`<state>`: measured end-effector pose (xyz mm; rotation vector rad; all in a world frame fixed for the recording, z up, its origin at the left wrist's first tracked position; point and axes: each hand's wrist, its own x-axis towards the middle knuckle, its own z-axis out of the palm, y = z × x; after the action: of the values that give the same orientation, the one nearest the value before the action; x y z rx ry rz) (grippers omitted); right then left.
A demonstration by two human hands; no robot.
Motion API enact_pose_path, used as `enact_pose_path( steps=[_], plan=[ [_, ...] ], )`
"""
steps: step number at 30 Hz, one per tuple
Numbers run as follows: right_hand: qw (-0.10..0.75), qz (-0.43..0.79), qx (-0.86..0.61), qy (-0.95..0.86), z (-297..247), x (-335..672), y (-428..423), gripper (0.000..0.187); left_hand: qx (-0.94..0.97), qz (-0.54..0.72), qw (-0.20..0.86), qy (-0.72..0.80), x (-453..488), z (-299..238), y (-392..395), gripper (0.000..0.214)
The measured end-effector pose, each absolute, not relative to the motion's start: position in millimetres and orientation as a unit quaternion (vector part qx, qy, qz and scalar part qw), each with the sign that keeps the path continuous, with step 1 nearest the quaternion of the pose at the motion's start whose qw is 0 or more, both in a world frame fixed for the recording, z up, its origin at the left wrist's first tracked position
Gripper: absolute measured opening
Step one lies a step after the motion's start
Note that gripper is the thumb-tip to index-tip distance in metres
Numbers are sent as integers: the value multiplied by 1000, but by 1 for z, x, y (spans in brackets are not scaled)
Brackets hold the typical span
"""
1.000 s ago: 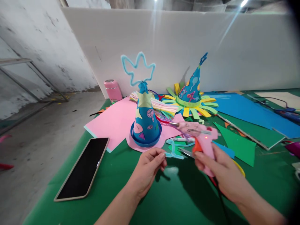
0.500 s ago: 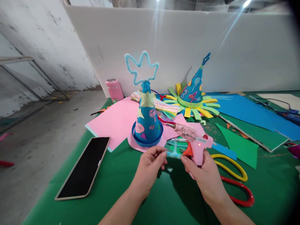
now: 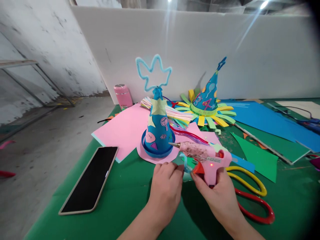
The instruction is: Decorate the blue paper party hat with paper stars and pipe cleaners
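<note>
My right hand [image 3: 220,196] is wrapped round the handle of a pink glue gun [image 3: 197,149], its orange trigger by my thumb and its nozzle pointing left. A small light on the gun glows red. My left hand [image 3: 167,188] is closed, back of the hand up, pinching a light blue pipe cleaner [image 3: 185,162] that shows between the two hands; its lower part is hidden by my fingers. Just beyond stands a blue paper cone hat [image 3: 157,133] with yellow stars, stickers and a light blue pipe-cleaner crown [image 3: 170,74] on top.
A phone [image 3: 90,180] lies at left. Red-and-yellow-handled scissors [image 3: 257,208] are right of my right hand. A second cone hat [image 3: 206,96] with a fringed brim, a pink flask [image 3: 123,96], pipe cleaners [image 3: 181,116], pink paper [image 3: 122,126] and green paper [image 3: 257,155] lie around.
My left hand has turned over, its back now up, and moved slightly right towards my right hand. The glue gun has tilted closer to level and shifted a little.
</note>
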<state>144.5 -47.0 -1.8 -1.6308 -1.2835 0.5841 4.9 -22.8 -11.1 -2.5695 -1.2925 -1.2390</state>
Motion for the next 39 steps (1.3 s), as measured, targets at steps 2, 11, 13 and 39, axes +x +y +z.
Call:
enact_pose_path(
  steps=[2,11,13,39],
  plan=[
    [465,227,-667,-536,-2,145,-48,24,-833,-375,12,-407,5,-9,-23,18],
    [460,227,-657,-553,0,146,-48,25,-866,-301,19,-398,3,-10,-28,21],
    [458,235,-655,-554,0,146,-49,25,-864,-299,-17,-406,3,-10,-28,21],
    [387,197,-661,-612,-13,142,-53,28,-659,-434,-396,-469,11,-4,-23,19]
  ],
)
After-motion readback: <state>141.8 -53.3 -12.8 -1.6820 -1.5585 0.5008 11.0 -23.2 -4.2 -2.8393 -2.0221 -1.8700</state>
